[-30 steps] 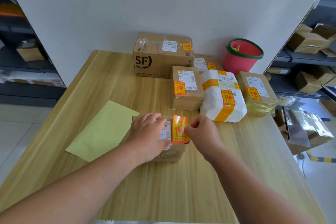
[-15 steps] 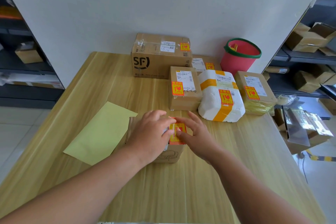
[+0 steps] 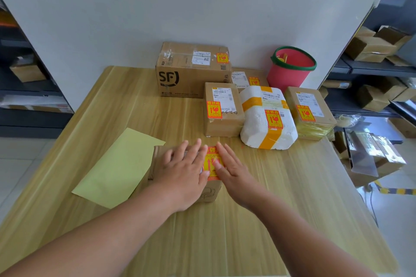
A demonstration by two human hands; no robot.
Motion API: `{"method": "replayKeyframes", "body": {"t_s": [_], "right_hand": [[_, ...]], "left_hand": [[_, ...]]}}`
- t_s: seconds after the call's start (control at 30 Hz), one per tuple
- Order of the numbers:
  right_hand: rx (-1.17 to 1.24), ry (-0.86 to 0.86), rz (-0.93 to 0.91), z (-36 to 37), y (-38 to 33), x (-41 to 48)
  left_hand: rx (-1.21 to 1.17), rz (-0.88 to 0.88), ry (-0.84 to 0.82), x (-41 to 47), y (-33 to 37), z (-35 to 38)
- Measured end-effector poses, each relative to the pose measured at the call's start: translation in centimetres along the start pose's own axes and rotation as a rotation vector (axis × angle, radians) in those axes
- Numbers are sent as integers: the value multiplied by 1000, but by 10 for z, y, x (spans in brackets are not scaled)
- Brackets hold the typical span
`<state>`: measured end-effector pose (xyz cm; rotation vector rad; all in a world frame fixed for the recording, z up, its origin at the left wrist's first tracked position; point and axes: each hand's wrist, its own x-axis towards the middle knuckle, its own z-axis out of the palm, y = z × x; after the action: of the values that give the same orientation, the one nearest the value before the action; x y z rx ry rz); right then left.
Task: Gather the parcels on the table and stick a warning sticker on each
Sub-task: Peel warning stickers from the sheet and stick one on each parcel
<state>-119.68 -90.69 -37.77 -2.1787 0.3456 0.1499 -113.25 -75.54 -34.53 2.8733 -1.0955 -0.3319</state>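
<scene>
Count on the wooden desk (image 3: 117, 101): six parcels, namely five brown cardboard boxes and one white foam parcel (image 3: 267, 119) banded with orange tape. Six red-and-yellow warning stickers, one per parcel. One pale green paper sheet (image 3: 117, 166), centre left. One red bucket (image 3: 290, 69) with green rim, upper right. Two hands.

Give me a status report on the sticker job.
Both hands, left hand and right hand, flat on near parcel. Warning sticker down. Nothing in the way.
</scene>
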Motion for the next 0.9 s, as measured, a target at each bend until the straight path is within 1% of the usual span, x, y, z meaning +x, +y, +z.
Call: {"method": "replayKeyframes", "body": {"t_s": [0.07,0.1,0.23,0.4,0.6,0.73,0.9], "right_hand": [[-189,46,-39,4,4,-3],[-247,55,-50,4,5,-5],[-387,33,-21,0,-2,-10],[-615,102,-127,1,-6,-15],[-565,94,-120,6,-4,-17],[-586,76,-125,4,-7,-19],[-551,83,-111,7,-6,-22]], "left_hand": [[3,4,-12,2,-2,0],[8,11,-13,2,-2,0],[42,82,11,-2,0,6],[73,127,23,2,-4,8],[91,145,80,-1,-1,14],[63,167,84,-2,-4,13],[58,171,75,-2,-4,14]]}}
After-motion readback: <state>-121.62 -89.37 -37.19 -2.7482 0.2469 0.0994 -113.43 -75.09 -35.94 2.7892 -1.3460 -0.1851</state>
